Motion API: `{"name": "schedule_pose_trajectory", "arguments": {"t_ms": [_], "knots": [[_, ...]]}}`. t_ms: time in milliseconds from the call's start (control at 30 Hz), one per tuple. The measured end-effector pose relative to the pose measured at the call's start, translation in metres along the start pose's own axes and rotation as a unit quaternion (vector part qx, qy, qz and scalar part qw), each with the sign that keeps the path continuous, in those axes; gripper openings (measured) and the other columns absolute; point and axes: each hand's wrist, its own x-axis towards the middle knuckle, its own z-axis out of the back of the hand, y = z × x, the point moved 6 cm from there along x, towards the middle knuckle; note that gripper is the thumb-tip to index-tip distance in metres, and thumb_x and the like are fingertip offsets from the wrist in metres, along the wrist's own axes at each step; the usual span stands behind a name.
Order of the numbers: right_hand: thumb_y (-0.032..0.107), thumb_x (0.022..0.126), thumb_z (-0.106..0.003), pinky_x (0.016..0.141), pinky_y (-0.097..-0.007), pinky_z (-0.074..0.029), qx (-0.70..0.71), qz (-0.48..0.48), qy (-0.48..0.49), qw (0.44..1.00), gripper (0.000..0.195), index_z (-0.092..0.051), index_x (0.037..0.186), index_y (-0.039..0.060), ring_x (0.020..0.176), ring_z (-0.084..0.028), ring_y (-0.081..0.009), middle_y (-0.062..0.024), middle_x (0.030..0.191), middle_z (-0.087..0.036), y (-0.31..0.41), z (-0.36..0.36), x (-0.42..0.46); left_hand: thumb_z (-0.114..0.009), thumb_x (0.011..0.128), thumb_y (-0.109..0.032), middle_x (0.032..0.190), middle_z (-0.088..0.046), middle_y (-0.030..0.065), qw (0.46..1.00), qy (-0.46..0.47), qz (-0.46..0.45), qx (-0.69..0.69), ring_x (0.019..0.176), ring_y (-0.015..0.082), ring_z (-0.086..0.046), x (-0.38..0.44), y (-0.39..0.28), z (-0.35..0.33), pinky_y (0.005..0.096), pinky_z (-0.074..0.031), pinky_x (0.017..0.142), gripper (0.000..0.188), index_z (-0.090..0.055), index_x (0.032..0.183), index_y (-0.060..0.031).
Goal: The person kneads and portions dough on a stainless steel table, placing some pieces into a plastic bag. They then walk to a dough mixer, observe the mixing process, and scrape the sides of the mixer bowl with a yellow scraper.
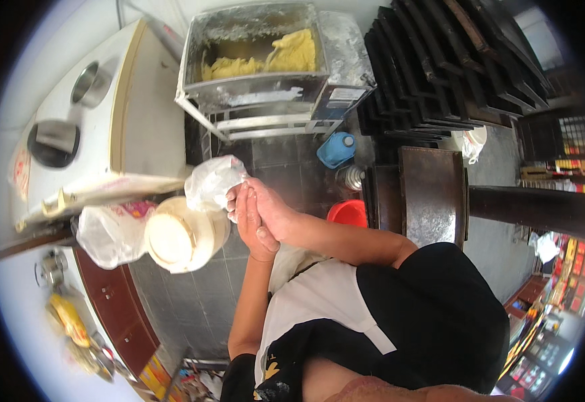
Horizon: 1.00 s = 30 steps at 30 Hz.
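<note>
My left hand (pixel 254 226) and my right hand (pixel 271 205) are pressed together in front of my body, dusted with white powder. The left hand's fingers lie along the right hand, whose fingertips curl at the far side. Both palms are hidden, so anything between them cannot be seen. Just past the fingertips is a clear plastic bag (pixel 213 182); whether a finger touches it is unclear. Below the bag stands a cream plastic bucket (pixel 172 241) with a lid. A light apron (pixel 317 296) covers my front.
A floury metal dough mixer (pixel 267 95) holds yellow dough (pixel 292 53). A white chest freezer (pixel 71 135) carries metal bowls (pixel 92 85). Dark trays (pixel 423 65) are stacked at right. A blue jug (pixel 336 149) and a red basin (pixel 348 213) sit on the tiled floor.
</note>
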Motion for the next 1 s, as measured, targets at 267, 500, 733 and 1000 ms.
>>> {"name": "schedule_pose_trajectory", "arguments": {"t_ms": [267,500,733,1000], "knots": [[0.046,0.105,-0.034,0.090,-0.0347,-0.048,0.098,0.145,0.000,0.985,0.048,-0.057,0.106,0.0038,0.094,-0.058,-0.0225,-0.0088,0.094,-0.061,0.139,-0.016,0.046,-0.041,0.096,-0.037,0.141,-0.049,0.0310,0.986,0.096,-0.126,-0.049,0.129,0.0497,-0.047,0.130,0.034,-0.065,0.0563,-0.034,0.109,0.062,-0.047,0.139,0.0071],[0.036,0.101,-0.053,0.096,-0.0342,-0.045,-0.009,0.195,-0.013,0.981,0.040,-0.057,0.124,0.0032,0.111,-0.057,-0.0208,-0.0103,0.114,-0.064,0.240,-0.044,0.065,-0.033,0.101,-0.043,0.148,-0.042,0.0297,0.977,0.088,-0.192,0.027,0.139,0.0482,-0.038,0.208,0.065,-0.118,0.0587,-0.023,0.115,0.066,-0.044,0.143,0.0068],[0.027,0.096,-0.061,0.093,-0.0330,-0.049,-0.307,0.373,-0.047,0.875,0.044,-0.058,0.132,0.0015,0.108,-0.061,-0.0184,-0.0112,0.122,-0.065,0.365,0.010,0.111,-0.066,0.091,-0.029,0.154,-0.038,0.0182,0.939,0.164,-0.092,0.289,0.143,0.0394,-0.033,0.312,0.132,-0.179,0.0623,-0.016,0.116,0.066,-0.041,0.150,-0.0104],[0.037,0.090,-0.065,0.092,-0.0493,-0.048,-0.683,0.219,-0.364,0.594,0.049,-0.058,0.123,0.0011,0.113,-0.060,-0.0417,-0.0247,0.119,-0.064,0.430,0.285,0.076,-0.060,0.098,-0.030,0.148,-0.042,0.0267,0.926,0.048,0.115,0.356,0.137,0.0438,-0.039,0.313,0.270,-0.126,0.0513,-0.031,0.113,0.067,-0.032,0.152,-0.0027]]}}
